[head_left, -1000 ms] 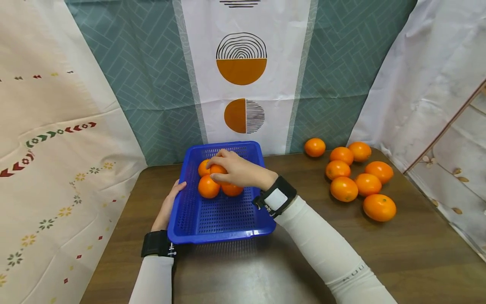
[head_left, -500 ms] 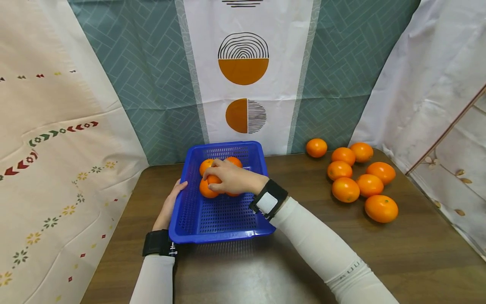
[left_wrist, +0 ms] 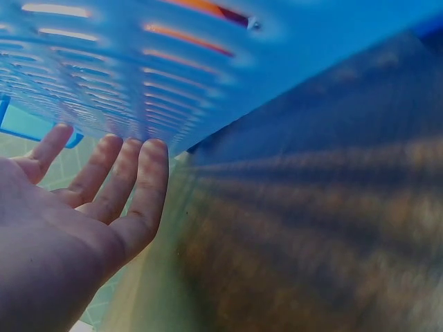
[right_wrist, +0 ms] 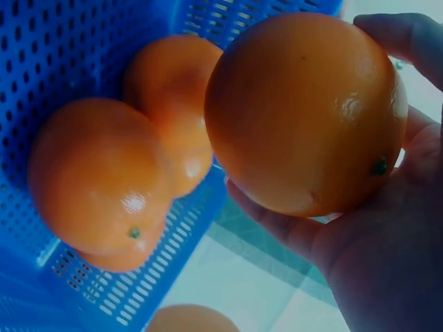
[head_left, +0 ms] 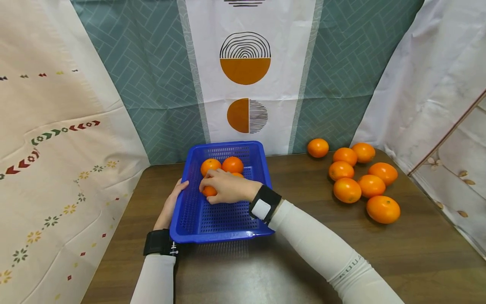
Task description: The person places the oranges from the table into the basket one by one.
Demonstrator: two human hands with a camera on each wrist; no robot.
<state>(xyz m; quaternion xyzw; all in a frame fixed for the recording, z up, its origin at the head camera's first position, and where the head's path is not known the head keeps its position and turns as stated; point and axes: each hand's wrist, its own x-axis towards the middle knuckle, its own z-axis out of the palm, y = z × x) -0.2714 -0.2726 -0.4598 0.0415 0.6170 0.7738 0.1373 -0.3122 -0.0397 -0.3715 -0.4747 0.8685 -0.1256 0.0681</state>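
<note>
Inside a blue perforated basket (head_left: 228, 239), my right hand (head_left: 229, 187) grips an orange (head_left: 209, 191) near the left side. The right wrist view shows that orange (right_wrist: 304, 114) between the thumb and fingers of the right hand (right_wrist: 387, 235). Two more oranges (head_left: 210, 167) (head_left: 233, 164) lie behind the hand, and another (head_left: 237, 175) is partly hidden by it. My left hand (head_left: 171, 204) rests against the basket's left side. In the left wrist view the fingertips of the left hand (left_wrist: 90, 207) touch the slotted wall (left_wrist: 228, 90), fingers nearly straight.
Several oranges (head_left: 371, 185) lie in a group on the right of the brown wooden table (head_left: 311, 211). One orange (head_left: 317, 147) sits at the table's back edge. Patterned cloths (head_left: 152, 84) hang behind and at both sides.
My right hand has moved toward the front of the basket with its orange, lower down, uncovering the oranges at the back. The left hand stays on the basket's side.
</note>
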